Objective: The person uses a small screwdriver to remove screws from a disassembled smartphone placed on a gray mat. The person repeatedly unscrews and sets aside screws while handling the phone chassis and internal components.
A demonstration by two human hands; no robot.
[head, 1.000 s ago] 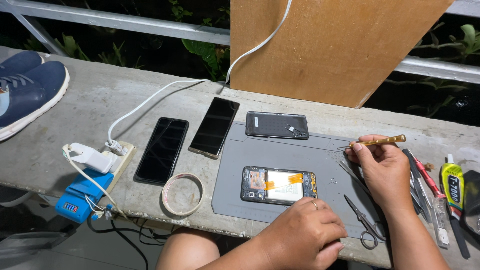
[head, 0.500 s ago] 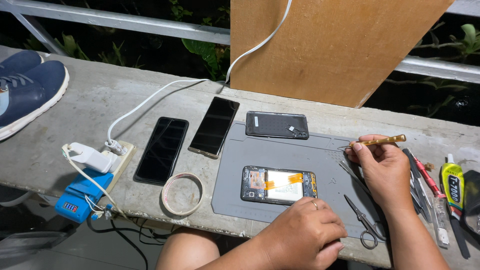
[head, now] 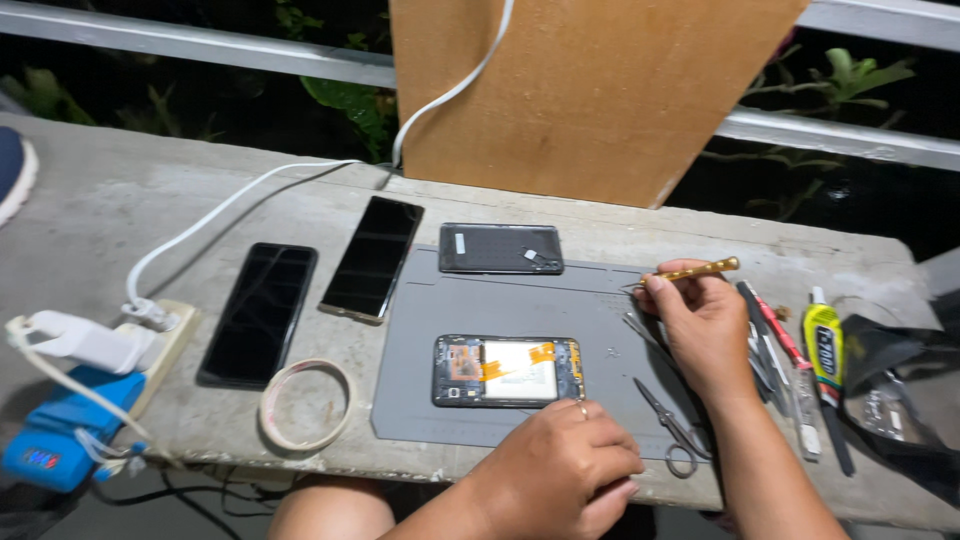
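An opened phone (head: 508,370) with its battery and orange tape showing lies on a grey work mat (head: 420,320). My left hand (head: 560,470) rests as a closed fist on the mat's near edge, just below that phone, holding nothing I can see. My right hand (head: 700,325) sits at the mat's right edge, pinching a slim gold-handled tool (head: 690,271) that points left. The phone's dark back cover (head: 500,248) lies at the mat's far edge. Small scissors (head: 672,425) lie beside my right wrist.
Two dark phones (head: 258,312) (head: 373,256) lie left of the mat, with a tape roll (head: 305,403) near the front edge. A white charger and cable (head: 90,340) sit far left. Tools and a yellow glue tube (head: 822,345) lie right. A brown board (head: 590,90) leans behind.
The camera view has shifted slightly to the right, so the shoe at the left is nearly out of frame. Both hands and the phone stay where they were.
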